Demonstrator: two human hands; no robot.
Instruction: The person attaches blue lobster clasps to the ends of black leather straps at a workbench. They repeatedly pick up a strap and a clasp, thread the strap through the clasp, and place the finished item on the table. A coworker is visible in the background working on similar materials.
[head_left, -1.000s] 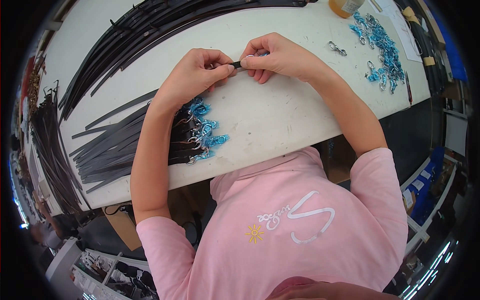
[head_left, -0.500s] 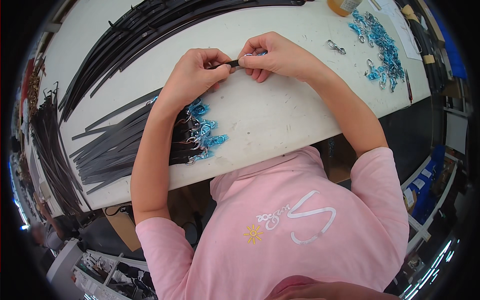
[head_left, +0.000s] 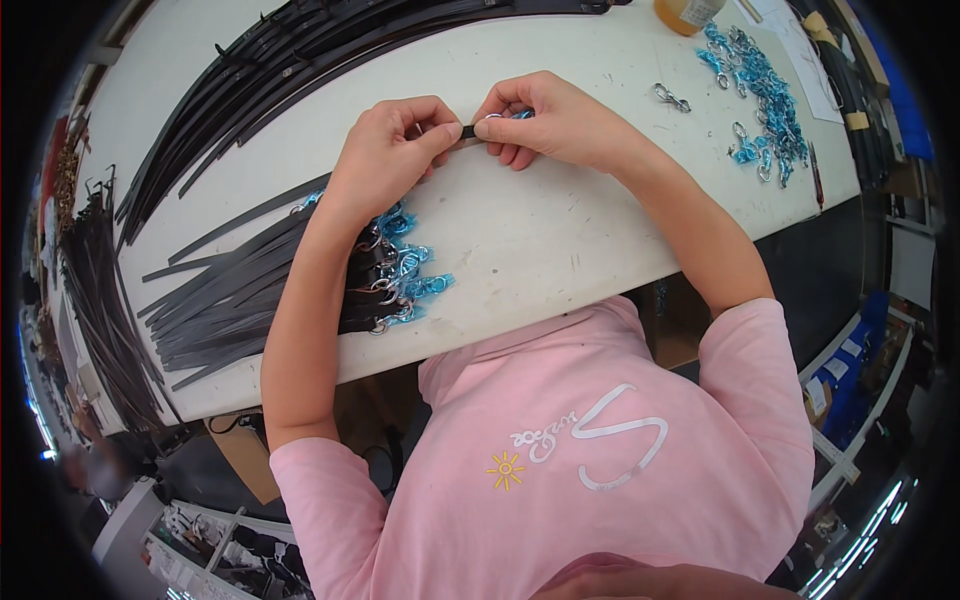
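Observation:
Between my two hands a short piece of black strap [head_left: 468, 132] shows above the table. My left hand [head_left: 408, 140] pinches its left part with thumb and fingers. My right hand [head_left: 520, 122] is closed on the strap's right end, and a bit of silver ring and blue wrap peeks out between its fingers. Most of the strap is hidden by my fingers. Under and beside my left forearm lies a fan of black straps [head_left: 235, 290], their right ends bearing silver metal clasps in blue wrap [head_left: 408, 265].
Long black straps [head_left: 270, 75] curve along the far left. A pile of blue-wrapped clasps [head_left: 770, 100] lies at the right, with a loose silver clasp [head_left: 672, 97] nearer my right hand. Beyond are a jar of amber liquid [head_left: 688, 12] and a pen-like tool [head_left: 816, 175].
My hands have drawn slightly closer together, and less of the strap shows between them. The right hand has shifted a little downward. Both keep their grip.

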